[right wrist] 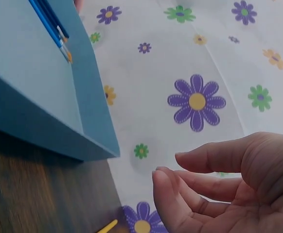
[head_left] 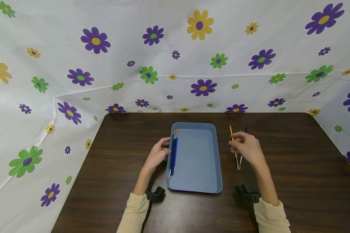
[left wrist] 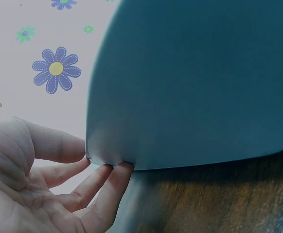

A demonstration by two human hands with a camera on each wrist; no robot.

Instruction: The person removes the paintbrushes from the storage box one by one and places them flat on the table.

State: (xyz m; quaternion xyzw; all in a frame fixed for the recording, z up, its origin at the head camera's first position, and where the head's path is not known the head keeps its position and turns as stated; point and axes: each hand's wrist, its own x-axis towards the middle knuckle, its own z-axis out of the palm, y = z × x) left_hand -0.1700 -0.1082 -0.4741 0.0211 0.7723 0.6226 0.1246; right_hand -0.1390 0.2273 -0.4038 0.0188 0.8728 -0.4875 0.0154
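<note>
Blue-grey tray (head_left: 196, 158) sits on the dark wood-look table (head_left: 113, 161), and both arms come in from its near side. Left hand (head_left: 157, 152) is at the tray's left edge, forearm slanting up and inward, palm turned towards the wall. Its fingers are bent and gripping that edge, and the left wrist view shows the thumb and fingertips right up against it.

Right hand (head_left: 246, 145) is off to the right of the tray, wrist bent so the fingers point back at it. They're loosely curled with nothing in them, and from the right wrist view there's a small gap between the thumb and the closest fingertip. It hangs over a yellow brush (head_left: 236, 156) and a dark brush (head_left: 240, 160), both lying to the tray's right with bristles towards the near side. The hand hides part of each.

A few blue brushes (head_left: 172, 155) lie lengthwise inside the tray along its left wall, most with bristles at the far end, one with its tip at the near end.

Any lettering on the handles is too small for me to read. The sheet (head_left: 113, 68) behind the tray is white with purple, green and yellow flowers. Both sleeves (head_left: 134, 207) are cream.
</note>
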